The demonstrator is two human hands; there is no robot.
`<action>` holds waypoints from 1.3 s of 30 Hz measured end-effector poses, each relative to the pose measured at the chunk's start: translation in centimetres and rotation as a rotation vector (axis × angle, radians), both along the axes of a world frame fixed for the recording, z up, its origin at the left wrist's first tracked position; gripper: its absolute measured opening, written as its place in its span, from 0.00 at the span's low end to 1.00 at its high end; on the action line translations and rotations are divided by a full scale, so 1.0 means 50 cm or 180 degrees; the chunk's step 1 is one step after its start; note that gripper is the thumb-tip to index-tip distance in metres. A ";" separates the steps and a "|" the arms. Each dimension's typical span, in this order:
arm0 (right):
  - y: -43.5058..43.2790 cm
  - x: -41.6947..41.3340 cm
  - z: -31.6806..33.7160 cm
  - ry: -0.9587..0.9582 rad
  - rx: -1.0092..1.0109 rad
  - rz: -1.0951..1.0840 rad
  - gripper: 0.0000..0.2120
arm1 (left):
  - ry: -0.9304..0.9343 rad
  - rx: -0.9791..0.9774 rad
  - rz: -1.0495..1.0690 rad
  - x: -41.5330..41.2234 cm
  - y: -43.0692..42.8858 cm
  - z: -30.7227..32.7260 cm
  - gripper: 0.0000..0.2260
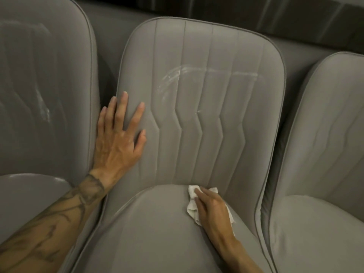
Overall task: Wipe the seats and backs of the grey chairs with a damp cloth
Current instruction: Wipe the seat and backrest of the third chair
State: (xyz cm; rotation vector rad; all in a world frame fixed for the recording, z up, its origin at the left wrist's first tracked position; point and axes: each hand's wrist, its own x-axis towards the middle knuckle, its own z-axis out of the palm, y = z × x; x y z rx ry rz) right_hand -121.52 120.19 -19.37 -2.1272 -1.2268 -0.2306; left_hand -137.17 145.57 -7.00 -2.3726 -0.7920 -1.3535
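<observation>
The left hand (pixel 120 134) lies flat on the left edge of the middle chair's back (pixel 216 119), fingers straight and spread apart. The right hand (pixel 211 208) presses the white cloth (pixel 192 209) onto the rear edge of the seat (pixel 153 233), right of centre where it meets the back, fingers straight and close together on top of it. Wet streaks (pixel 177 75) arc across the upper back.

Cloth (pixel 192 208) on middle chair's seat (pixel 149 229)
</observation>
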 end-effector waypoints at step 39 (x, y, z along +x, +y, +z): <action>0.155 0.282 0.598 -0.2573 0.0610 -0.1261 0.28 | -0.0129 0.0284 -0.0056 0.018 0.037 -0.032 0.29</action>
